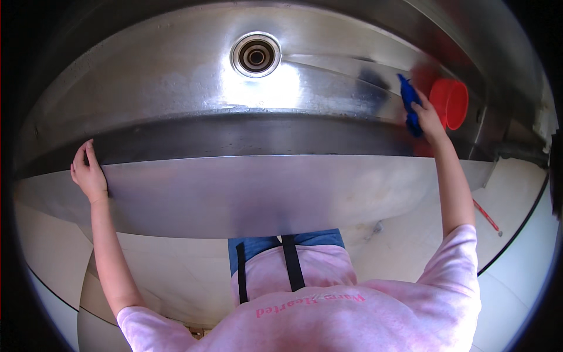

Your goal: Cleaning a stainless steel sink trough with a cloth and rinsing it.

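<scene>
A thin red stick [487, 217] lies on the floor, nearer the person than the drain [256, 54] and far to its right. The left hand [90, 175] rests at the front rim of the stainless-steel sink [176, 76], nearward and left of the drain, fingers loosely extended and gripping nothing visible. Well right of the drain and slightly nearer, the right hand [430, 121] is closed around a bunched blue cloth [410, 107]. A red plastic tub [450, 104] sits just beyond that hand's right side, farther from the drain than the cloth.
</scene>
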Motion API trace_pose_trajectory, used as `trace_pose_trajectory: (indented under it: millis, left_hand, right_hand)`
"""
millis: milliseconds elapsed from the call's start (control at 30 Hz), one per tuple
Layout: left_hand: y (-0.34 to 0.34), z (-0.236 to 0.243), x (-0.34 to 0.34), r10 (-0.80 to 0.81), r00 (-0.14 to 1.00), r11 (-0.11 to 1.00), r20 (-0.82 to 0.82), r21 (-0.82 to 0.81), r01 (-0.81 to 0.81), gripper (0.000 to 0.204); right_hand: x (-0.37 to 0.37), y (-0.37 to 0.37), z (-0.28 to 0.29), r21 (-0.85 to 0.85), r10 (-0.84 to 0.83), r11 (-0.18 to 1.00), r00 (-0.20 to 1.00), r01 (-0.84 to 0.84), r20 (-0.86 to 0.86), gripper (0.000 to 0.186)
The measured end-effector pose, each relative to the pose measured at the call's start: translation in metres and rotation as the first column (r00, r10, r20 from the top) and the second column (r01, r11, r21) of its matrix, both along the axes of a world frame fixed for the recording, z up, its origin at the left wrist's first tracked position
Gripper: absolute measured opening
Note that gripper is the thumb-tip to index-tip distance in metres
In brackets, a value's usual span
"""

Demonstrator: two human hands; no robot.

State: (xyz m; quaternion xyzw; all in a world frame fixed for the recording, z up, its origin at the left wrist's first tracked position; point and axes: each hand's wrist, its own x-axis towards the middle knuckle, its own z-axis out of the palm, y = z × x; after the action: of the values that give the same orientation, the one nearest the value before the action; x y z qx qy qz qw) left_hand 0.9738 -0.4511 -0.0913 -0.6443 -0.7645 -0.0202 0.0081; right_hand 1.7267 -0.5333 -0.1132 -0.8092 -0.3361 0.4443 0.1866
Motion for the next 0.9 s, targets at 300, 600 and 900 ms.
trace_pose_trajectory:
  millis: [300,600,900]
  left_hand:
    - [-0.002,0.007,0.002,0.008,0.995,0.999,0.100,-0.038,-0.005,0.035]
    - [0.001,0.001,-0.006,-0.013,0.997,1.000,0.073,0.002,0.013,0.031]
    - [0.004,0.001,-0.014,-0.034,0.988,0.999,0.148,0.001,0.035,0.029]
  right_hand:
    - [-0.038,0.011,-0.065,-0.656,0.857,0.401,0.514,-0.639,0.024,0.062]
    - [-0.297,0.089,-0.092,-0.041,0.894,0.285,0.281,-0.958,-0.349,0.051]
    - [-0.509,0.169,-0.095,0.566,0.953,0.249,0.302,-0.786,0.000,0.036]
